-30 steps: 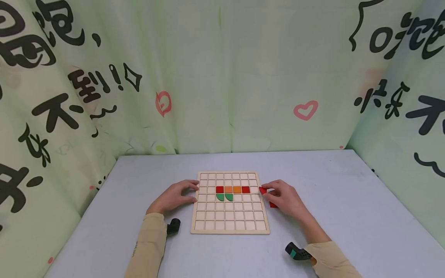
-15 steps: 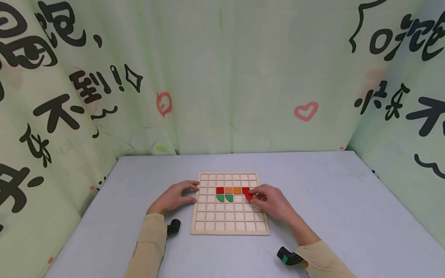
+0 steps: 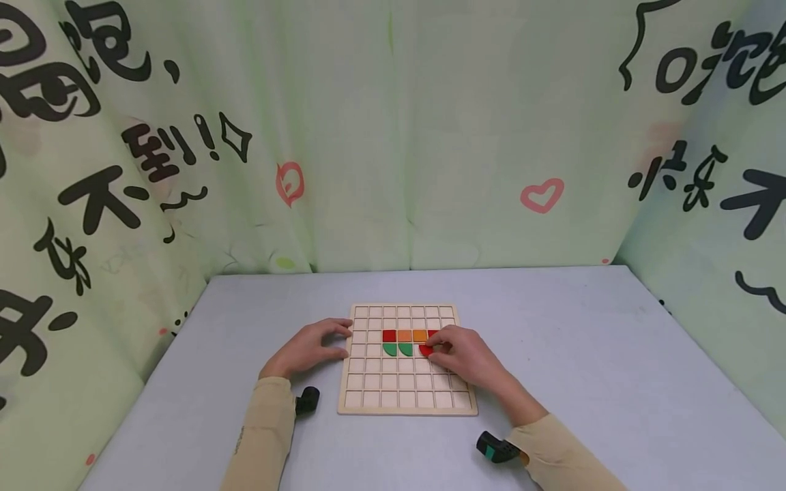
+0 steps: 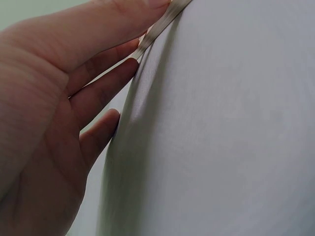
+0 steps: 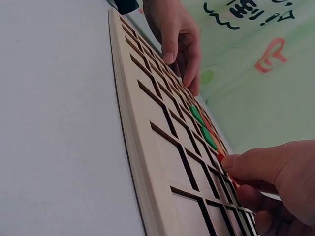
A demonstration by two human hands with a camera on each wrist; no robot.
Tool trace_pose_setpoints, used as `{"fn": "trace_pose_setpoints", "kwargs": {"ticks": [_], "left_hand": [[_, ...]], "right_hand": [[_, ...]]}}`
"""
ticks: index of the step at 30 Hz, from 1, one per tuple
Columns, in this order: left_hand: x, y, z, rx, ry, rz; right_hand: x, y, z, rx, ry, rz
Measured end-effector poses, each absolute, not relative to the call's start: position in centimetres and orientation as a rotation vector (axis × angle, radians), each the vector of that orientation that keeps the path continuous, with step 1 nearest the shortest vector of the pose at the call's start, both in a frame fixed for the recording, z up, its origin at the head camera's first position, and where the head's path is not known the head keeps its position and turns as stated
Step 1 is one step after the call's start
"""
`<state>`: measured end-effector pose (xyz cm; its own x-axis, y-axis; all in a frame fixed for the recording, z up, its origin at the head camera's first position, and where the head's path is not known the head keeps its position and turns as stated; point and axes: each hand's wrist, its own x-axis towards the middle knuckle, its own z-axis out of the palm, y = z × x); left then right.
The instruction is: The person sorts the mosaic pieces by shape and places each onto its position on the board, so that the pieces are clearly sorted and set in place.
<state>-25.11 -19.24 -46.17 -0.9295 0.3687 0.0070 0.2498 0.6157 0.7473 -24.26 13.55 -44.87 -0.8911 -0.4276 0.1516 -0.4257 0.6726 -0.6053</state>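
A wooden grid board (image 3: 388, 380) lies on the table. My left hand (image 3: 312, 346) touches its left edge, fingers fairly straight in the left wrist view. Over the grid, my right hand (image 3: 462, 354) pinches a red tile with a curved edge (image 3: 425, 350) between thumb and fingers; the tile is partly covered. It is just right of two green quarter-circle tiles (image 3: 406, 350). The row above them holds a red square tile (image 3: 389, 335), two orange square tiles (image 3: 404, 335) and another red square, partly hidden by the right fingers.
White cloth covers the table (image 3: 258, 300). A light green curtain (image 3: 368, 136) with dark lettering and red hearts stands behind and at both sides. Each wrist wears a black device (image 3: 496, 447).
From beyond the board's right edge, my right hand has moved left over the grid with the red tile. A red piece seen beside the board is now out of sight. The left hand stays put.
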Motion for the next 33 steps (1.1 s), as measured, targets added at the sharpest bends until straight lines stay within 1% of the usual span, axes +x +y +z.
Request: {"fn": "trace_pose_setpoints", "kwargs": {"ticks": [7,14,33], "left_hand": [[-25.1,-19.2,-46.0,0.517,2.688,1.202],[-25.0,-19.1,-46.0,0.502,2.688,1.205],[-25.2,-19.1,-46.3,0.486,2.693,1.202]], "right_hand": [[-24.4,13.0,-45.0,-0.824,2.890,-0.997],[-24.4,12.5,-45.2,-0.753,2.918,-0.993],[-24.8,12.5,-45.1,-0.777,2.898,-0.964]]}}
